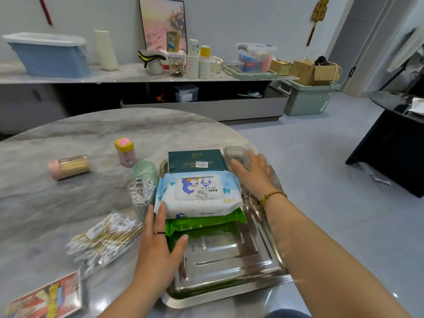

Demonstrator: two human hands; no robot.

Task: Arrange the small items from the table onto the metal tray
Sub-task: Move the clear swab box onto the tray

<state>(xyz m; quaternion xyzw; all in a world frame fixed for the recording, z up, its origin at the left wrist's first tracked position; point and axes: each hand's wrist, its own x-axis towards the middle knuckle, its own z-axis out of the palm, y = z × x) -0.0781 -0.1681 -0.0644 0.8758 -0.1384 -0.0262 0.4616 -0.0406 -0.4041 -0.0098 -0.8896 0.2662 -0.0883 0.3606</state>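
While the marble table [68, 138] carries everything, the metal tray [229, 267] is the reference. On the tray's far half: baby wipes pack [199, 193] stacked on a green pack [206, 222], dark green tissue pack [197, 160] behind them at the far edge. Left hand [158, 246]: fingers straight, flat against the wipes pack's left end, thumb on the green pack, nothing gripped. Right hand [252, 171]: palm down, fingers extended at the tray's far right corner, probably touching the clear plastic container [236, 154] there; motion blur. Left of the tray, off it: bag of cotton swabs [103, 237], swab jar [142, 193] just beside the rim, toothpick holder [68, 167] on its side, pink jar [125, 151] upright.
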